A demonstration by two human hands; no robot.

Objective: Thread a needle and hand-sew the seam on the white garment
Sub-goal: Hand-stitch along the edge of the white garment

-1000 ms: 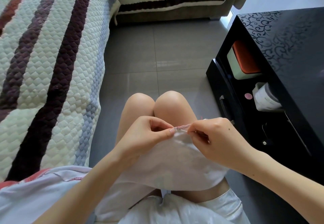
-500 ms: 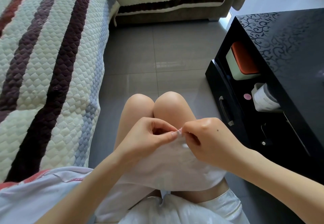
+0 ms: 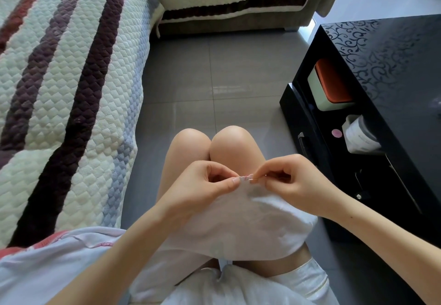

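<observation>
Sitting with a striped quilted sofa cover [image 3: 59, 113] along your left and grey floor tiles [image 3: 214, 78] ahead, you have the white garment [image 3: 250, 228] draped across your bare thighs, its far edge lifted just short of your knees. Your left hand [image 3: 202, 185] comes first: thumb and forefinger are curled together, the grip clamped on that far edge beside a short pink-stitched seam [image 3: 247, 177]. Just right of the seam a thin needle [image 3: 259, 179] lies nearly level, hard to make out, one end at the cloth. Your right hand [image 3: 293, 185] pinches it, grip closed on the needle between thumb and forefinger, the other fingers curled beneath. The two hands are near each other, only the seam between them. The thread is too fine to tell. Farther right stands a glossy black table [image 3: 393, 66] with a scroll pattern on top. In the open shelf along its left edge sit a pale box with an orange lid [image 3: 331, 85], a small pink disc [image 3: 336, 133] and a white container [image 3: 360, 135].
</observation>
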